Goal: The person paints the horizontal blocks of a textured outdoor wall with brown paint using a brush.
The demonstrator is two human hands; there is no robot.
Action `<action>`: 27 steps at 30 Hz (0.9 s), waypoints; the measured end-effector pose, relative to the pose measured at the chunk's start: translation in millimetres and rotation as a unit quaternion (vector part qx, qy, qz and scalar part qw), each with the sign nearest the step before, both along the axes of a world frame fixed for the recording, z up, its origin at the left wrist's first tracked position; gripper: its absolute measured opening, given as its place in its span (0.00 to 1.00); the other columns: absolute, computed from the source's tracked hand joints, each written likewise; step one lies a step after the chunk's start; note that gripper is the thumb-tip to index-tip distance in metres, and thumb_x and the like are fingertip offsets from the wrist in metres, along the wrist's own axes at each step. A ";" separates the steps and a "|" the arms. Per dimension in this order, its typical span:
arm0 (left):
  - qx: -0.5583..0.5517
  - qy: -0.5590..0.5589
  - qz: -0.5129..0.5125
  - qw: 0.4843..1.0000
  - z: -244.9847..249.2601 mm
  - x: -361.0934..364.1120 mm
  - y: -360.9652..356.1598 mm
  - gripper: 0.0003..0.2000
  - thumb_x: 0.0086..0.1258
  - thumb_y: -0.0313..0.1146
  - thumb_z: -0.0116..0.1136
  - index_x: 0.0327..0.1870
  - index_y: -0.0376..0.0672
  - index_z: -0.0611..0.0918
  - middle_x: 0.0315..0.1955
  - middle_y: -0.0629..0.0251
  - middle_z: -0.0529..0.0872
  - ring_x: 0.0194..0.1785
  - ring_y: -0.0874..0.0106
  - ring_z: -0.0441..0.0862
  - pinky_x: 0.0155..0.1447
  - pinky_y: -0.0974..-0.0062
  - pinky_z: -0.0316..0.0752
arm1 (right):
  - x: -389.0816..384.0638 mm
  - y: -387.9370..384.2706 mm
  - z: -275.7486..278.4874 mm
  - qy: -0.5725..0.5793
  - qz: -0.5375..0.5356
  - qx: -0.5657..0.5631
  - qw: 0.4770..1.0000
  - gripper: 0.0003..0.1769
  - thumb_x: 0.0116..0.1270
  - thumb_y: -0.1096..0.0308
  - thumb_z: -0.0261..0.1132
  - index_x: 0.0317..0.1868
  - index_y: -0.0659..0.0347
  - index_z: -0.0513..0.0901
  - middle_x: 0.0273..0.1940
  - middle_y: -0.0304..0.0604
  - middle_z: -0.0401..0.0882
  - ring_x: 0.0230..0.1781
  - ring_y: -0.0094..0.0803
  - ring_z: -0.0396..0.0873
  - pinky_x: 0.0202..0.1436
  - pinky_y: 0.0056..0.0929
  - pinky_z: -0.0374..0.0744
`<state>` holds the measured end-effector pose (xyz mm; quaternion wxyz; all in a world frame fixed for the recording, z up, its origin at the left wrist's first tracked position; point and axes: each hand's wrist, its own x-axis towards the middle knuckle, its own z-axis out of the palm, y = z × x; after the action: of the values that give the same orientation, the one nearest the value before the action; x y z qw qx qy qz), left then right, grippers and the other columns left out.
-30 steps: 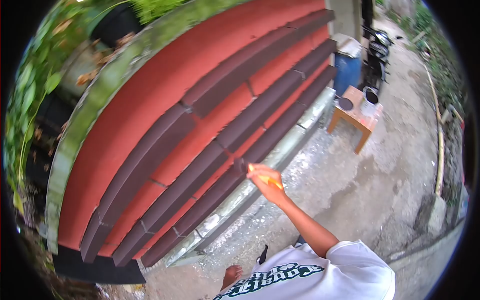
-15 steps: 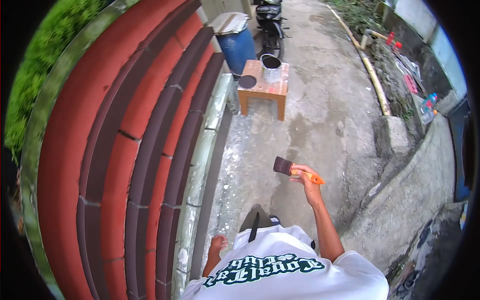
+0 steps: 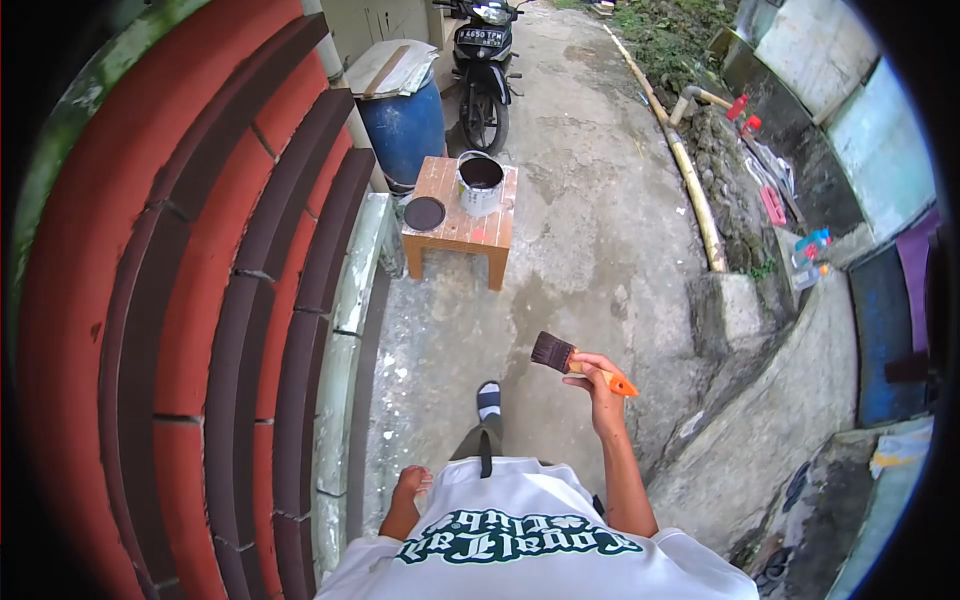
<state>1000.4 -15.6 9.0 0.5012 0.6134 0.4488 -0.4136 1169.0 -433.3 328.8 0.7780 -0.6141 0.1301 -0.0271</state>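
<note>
My right hand (image 3: 597, 378) is closed around the orange-tipped wooden handle of a paintbrush (image 3: 554, 352). Dark brown paint coats its wide bristles, which point to the left. Low at my left side hangs my left hand (image 3: 412, 482), holding nothing, its fingers loosely apart. Ahead of me a small wooden table (image 3: 455, 236) carries a paint bucket (image 3: 481, 196) that looks dark inside. A round dark lid (image 3: 425, 213) lies beside the bucket. Neither hand touches the table.
On my left runs a red wall (image 3: 190, 350) with dark brown ledges (image 3: 230, 400). A blue barrel (image 3: 403, 132) and a parked motorcycle (image 3: 485, 85) stand beyond the table. A bamboo pole (image 3: 690, 185) edges the concrete path (image 3: 590, 190), and a sloped concrete ramp (image 3: 770, 400) rises on the right.
I have stepped forward, so the table and bucket appear nearer and more of the motorcycle shows. One foot is now out ahead. The paintbrush stays in my right hand.
</note>
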 end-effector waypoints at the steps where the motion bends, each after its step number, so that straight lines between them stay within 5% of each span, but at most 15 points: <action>1: -0.001 -0.055 -0.059 0.997 -11.9 23.0 -2.4 0.12 0.71 0.34 0.48 0.50 0.47 0.82 0.42 0.65 0.89 0.37 0.67 0.87 0.41 0.65 0.77 | 20.5 -0.7 3.4 -0.005 0.006 -0.003 1.000 0.14 0.73 0.73 0.56 0.49 0.69 0.86 0.50 0.51 0.84 0.49 0.35 0.84 0.52 0.35 0.88; 3: 0.005 -0.159 -0.178 0.971 -52.0 61.6 5.0 0.12 0.71 0.34 0.49 0.50 0.47 0.82 0.41 0.65 0.89 0.37 0.67 0.86 0.40 0.66 0.77 | 56.0 -1.0 13.3 -0.011 0.007 -0.016 1.000 0.14 0.73 0.73 0.56 0.49 0.69 0.86 0.49 0.51 0.84 0.49 0.35 0.84 0.52 0.35 0.88; 5: -0.021 -0.087 -0.017 0.996 -14.5 122.0 -14.0 0.11 0.72 0.35 0.49 0.49 0.47 0.82 0.40 0.66 0.89 0.35 0.69 0.86 0.38 0.68 0.77 | 91.3 -1.3 25.4 -0.016 -0.002 -0.040 0.999 0.14 0.73 0.73 0.56 0.49 0.69 0.86 0.49 0.51 0.84 0.49 0.35 0.84 0.52 0.34 0.88; 13: -0.033 -0.209 -0.002 0.977 41.7 304.6 -32.5 0.11 0.74 0.39 0.55 0.51 0.46 0.81 0.42 0.65 0.88 0.36 0.70 0.86 0.40 0.70 0.77 | 232.7 -17.8 -3.7 -0.027 -0.028 0.014 0.999 0.13 0.76 0.72 0.55 0.49 0.71 0.84 0.48 0.51 0.84 0.47 0.34 0.85 0.52 0.34 0.88; 21: 0.034 -0.087 0.059 0.994 6.5 307.8 -32.8 0.12 0.73 0.38 0.50 0.52 0.45 0.81 0.41 0.63 0.88 0.37 0.67 0.87 0.39 0.65 0.79 | 423.5 -49.1 -51.8 -0.005 0.032 0.008 0.999 0.13 0.75 0.69 0.56 0.49 0.67 0.85 0.48 0.48 0.84 0.46 0.32 0.84 0.49 0.32 0.88; 27: 0.044 0.015 0.165 0.985 54.9 313.2 -89.6 0.12 0.75 0.39 0.49 0.52 0.48 0.81 0.42 0.62 0.88 0.39 0.66 0.87 0.41 0.64 0.79 | 595.3 -55.8 -124.7 0.027 0.122 -0.062 0.990 0.14 0.74 0.68 0.56 0.50 0.60 0.87 0.49 0.41 0.85 0.46 0.28 0.83 0.44 0.28 0.85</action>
<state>1313.7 -105.2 63.9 0.5285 0.5461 0.5690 -0.3143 1764.3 -489.1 204.1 0.7322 -0.6728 0.0735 0.0764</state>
